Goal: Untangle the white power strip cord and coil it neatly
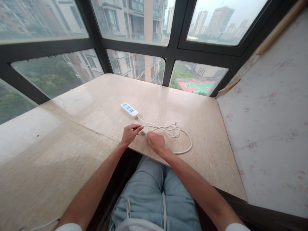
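Note:
A white power strip (130, 110) with blue socket faces lies on the stone-look sill. From its near end runs a white cord (189, 138), looped and loosely tangled to the right. My left hand (131, 132) pinches a stretch of this cord between thumb and fingers. Close beside it, my right hand (156, 141) is closed around the cord near its plug end. The plug (142, 132) seems to sit between the two hands, small and partly covered by fingers. The right hand's fingertips are mostly hidden.
Dark window frames (134, 48) border the far side of the sill (96, 96). A flowered wallpapered wall (267, 128) rises on the right. The sill's front edge is just before my legs (156, 189). Another thin white cable (45, 225) lies at the lower left.

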{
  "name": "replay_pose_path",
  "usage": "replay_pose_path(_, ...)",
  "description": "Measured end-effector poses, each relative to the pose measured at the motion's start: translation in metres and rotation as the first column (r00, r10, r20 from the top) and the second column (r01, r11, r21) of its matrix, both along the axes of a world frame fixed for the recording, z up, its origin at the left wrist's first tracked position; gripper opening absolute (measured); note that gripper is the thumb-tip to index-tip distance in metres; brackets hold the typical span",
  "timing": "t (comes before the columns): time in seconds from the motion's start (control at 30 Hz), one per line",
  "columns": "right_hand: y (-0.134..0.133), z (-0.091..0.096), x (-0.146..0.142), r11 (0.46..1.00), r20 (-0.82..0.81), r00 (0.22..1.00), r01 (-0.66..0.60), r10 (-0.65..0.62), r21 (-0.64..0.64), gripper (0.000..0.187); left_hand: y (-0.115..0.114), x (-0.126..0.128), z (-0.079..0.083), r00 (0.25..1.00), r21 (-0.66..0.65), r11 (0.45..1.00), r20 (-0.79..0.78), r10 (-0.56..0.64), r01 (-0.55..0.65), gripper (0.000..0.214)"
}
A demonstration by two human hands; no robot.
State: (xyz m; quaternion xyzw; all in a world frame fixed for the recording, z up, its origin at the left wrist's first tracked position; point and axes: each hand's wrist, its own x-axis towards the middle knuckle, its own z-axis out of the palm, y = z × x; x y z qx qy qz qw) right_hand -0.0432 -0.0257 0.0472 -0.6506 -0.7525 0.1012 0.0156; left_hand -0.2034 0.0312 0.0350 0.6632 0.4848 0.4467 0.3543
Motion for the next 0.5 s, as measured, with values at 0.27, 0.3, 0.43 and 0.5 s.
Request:
replay_pose_path(0.27, -0.048, -0.008, 0.082, 0.982, -0.067, 0.997, 0.056, -0.044, 0.182, 0.024, 0.006, 0.006, -0.011, 0.993, 0.037, 0.992, -0.013, 0.119, -0.118, 0.030)
replay_pose_path(0.3, -0.059, -0.010, 0.095, 0.973, -0.098, 0.995, -0.002, 0.025, 0.231, 0.024, 0.006, 0.006, -0.011, 0.992, 0.030, 0.992, -0.019, 0.126, -0.125, 0.031)
replay_pose_path(0.43, -0.102, -0.021, 0.154, 0.900, -0.179, 0.968, -0.084, 0.175, 0.428, 0.026, 0.001, 0.007, -0.011, 0.993, -0.018, 0.993, -0.018, 0.119, -0.119, 0.036)
replay_pose_path(0.5, -0.117, -0.028, 0.185, 0.866, -0.159, 0.977, -0.043, 0.140, 0.498, 0.025, -0.005, 0.008, -0.009, 0.995, -0.038, 0.994, -0.012, 0.104, -0.104, 0.037)
